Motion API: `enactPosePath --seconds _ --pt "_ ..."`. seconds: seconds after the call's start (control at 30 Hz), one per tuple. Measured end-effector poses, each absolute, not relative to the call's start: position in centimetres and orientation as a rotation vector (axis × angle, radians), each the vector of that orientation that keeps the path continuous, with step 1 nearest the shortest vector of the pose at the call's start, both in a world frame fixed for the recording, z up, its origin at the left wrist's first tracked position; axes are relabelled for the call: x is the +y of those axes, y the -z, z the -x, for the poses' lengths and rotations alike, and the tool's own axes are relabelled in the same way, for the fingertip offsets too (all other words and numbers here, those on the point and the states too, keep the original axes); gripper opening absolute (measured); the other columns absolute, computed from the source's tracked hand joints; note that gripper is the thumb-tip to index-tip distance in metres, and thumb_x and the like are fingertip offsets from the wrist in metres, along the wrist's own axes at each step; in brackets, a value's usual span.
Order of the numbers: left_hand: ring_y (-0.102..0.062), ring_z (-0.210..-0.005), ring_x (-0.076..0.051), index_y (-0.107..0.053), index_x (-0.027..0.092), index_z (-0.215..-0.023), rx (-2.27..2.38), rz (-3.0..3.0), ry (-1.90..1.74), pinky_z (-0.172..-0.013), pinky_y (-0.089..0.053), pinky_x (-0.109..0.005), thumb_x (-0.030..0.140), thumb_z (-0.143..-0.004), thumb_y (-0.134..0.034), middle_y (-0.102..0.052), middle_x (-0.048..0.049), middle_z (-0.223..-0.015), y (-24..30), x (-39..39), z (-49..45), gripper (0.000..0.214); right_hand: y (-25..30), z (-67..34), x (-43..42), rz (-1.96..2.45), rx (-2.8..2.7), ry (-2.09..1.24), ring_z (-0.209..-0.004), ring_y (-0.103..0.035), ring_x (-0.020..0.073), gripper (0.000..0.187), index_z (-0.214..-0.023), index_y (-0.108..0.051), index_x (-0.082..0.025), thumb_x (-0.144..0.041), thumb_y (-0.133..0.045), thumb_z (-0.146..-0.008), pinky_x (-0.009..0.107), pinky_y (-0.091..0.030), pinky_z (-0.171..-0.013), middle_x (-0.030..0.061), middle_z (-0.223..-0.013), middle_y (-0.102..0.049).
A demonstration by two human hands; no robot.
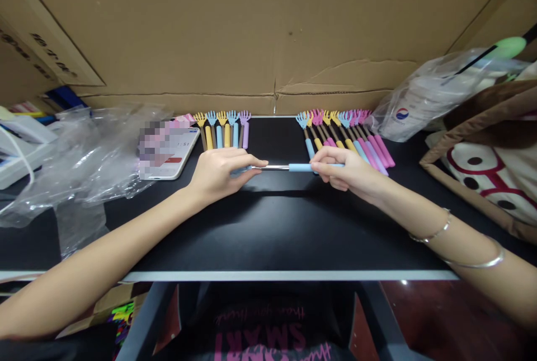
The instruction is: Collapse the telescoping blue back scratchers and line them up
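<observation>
A light-blue telescopic back scratcher (277, 168) is held level above the black table, its metal rod showing between my hands. My left hand (224, 173) pinches its claw end, which the fingers mostly hide. The blue handle is gripped by my right hand (344, 170). Behind my left hand lies a short row of back scratchers (226, 131) in yellow, blue and purple, claws toward the cardboard. Past my right hand is a longer row of back scratchers (352, 134) in blue, yellow, pink and purple.
A phone (184, 151) and crumpled clear plastic bags (100, 154) lie on the left of the table (268, 232). On the right are a bagged cup (428, 101) and a brown-trimmed cloth bag (482, 165). A cardboard wall (251, 31) closes off the back.
</observation>
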State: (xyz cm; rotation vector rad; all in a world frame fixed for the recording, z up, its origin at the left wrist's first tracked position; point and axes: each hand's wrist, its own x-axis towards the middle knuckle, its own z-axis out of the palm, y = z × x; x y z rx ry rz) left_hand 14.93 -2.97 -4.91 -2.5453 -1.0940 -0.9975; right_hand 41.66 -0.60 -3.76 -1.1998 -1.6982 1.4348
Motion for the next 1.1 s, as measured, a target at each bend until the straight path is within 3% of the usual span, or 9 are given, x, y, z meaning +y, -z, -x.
enactPosePath --seconds 0.7,0.97,1.1 --pt "-0.056 -0.051 -0.007 -0.069 0.025 -0.081 -0.864 2.296 0.915 -0.045 -0.031 -0.022 0.029 -0.081 -0.061 -0.065 0.0059 -0.06 4.6 -3.4 -14.8 0.009 3.5 -41.3 -1.1 1.228 -1.642 -1.584 -0.039 -0.023 0.0014 0.036 -0.076 -0.05 -0.017 -0.046 -0.069 -0.068 0.02 -0.007 -0.038 -0.0083 -0.045 -0.038" --pt "-0.064 -0.069 -0.009 -0.069 0.027 -0.088 -1.102 2.447 0.99 -0.054 -0.039 -0.019 0.033 -0.083 -0.059 -0.071 0.0044 -0.077 4.4 -3.6 -15.3 0.013 3.1 -41.7 -0.8 1.185 -1.808 -1.369 -0.038 -0.028 0.0028 0.031 -0.077 -0.052 -0.016 -0.045 -0.064 -0.074 0.02 -0.013 -0.037 -0.0071 -0.044 -0.041" --pt "-0.065 -0.076 -0.011 -0.069 0.026 -0.089 -1.308 2.611 1.038 -0.06 -0.042 -0.019 0.036 -0.082 -0.059 -0.071 0.0039 -0.086 3.9 -3.7 -15.4 0.016 2.5 -42.3 -0.3 1.08 -1.901 -1.454 -0.041 -0.033 0.0037 0.027 -0.085 -0.055 -0.015 -0.04 -0.061 -0.077 0.02 -0.019 -0.039 -0.0056 -0.049 -0.045"
